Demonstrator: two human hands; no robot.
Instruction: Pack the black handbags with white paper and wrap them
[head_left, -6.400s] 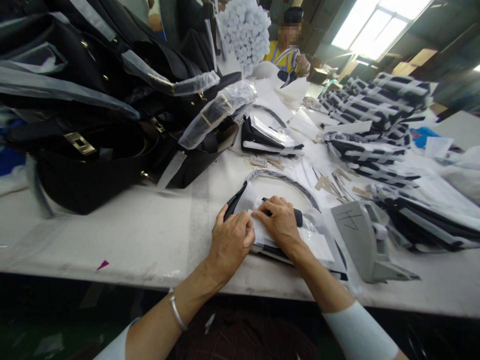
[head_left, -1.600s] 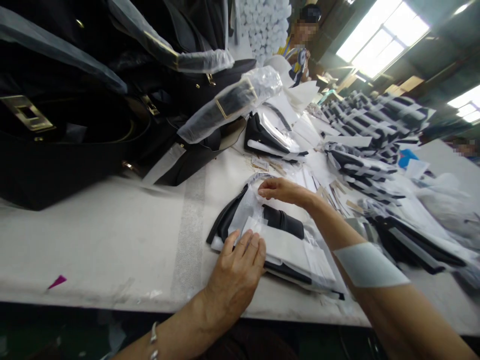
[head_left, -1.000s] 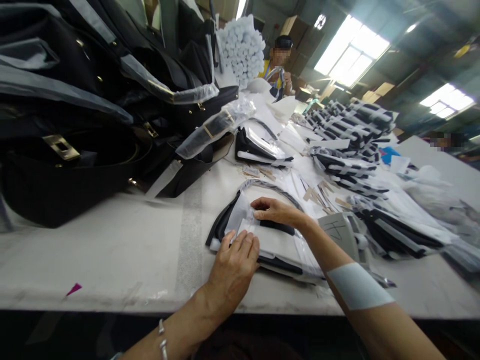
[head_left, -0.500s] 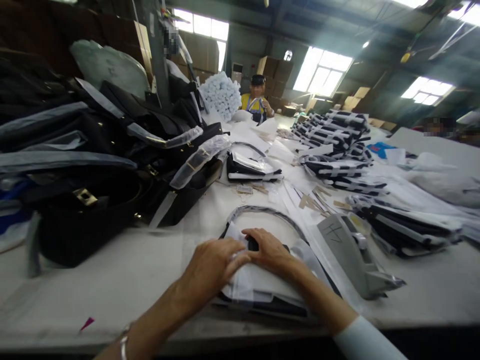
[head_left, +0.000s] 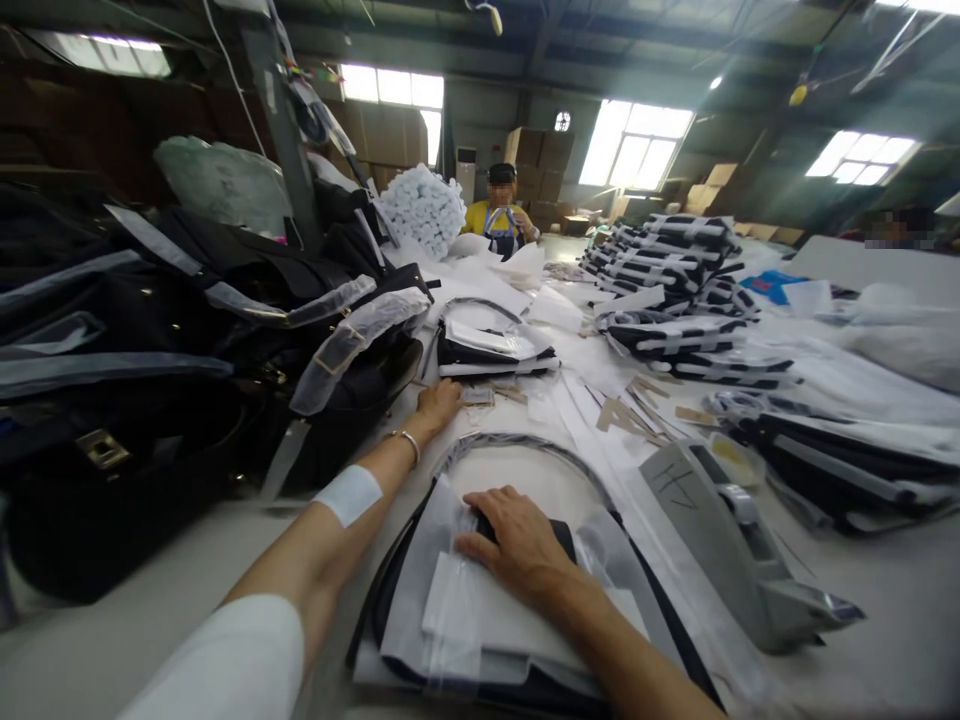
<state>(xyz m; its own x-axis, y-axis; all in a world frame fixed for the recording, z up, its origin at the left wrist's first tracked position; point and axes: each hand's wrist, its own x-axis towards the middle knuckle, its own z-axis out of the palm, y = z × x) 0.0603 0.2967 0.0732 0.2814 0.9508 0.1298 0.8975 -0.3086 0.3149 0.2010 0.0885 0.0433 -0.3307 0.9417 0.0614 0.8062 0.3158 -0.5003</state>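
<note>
A black handbag (head_left: 397, 580) lies flat in front of me, with white paper sheets (head_left: 480, 610) and clear plastic over its front. Its wrapped handle (head_left: 525, 440) arches away from me. My right hand (head_left: 517, 535) rests on the bag's upper middle, over a dark part, thumb and fingers apart. Further off, my left hand (head_left: 439, 402) is stretched out to the table beside a small pale packet (head_left: 478, 397). Its fingers are curled together, and whatever is under them is hidden. A grey tape dispenser (head_left: 739, 545) stands right of the bag.
Black handbags (head_left: 150, 440) are piled at left. Behind my left hand lies another wrapped bag (head_left: 495, 345). Stacked wrapped bags (head_left: 667, 270) and flat ones (head_left: 840, 470) fill the right side. Card strips (head_left: 626, 415) lie mid-table. A person (head_left: 501, 215) in yellow is at the far end.
My left hand has left the handbag and reached forward and left to the small packet. My right hand has stayed on the bag. The view has shifted slightly.
</note>
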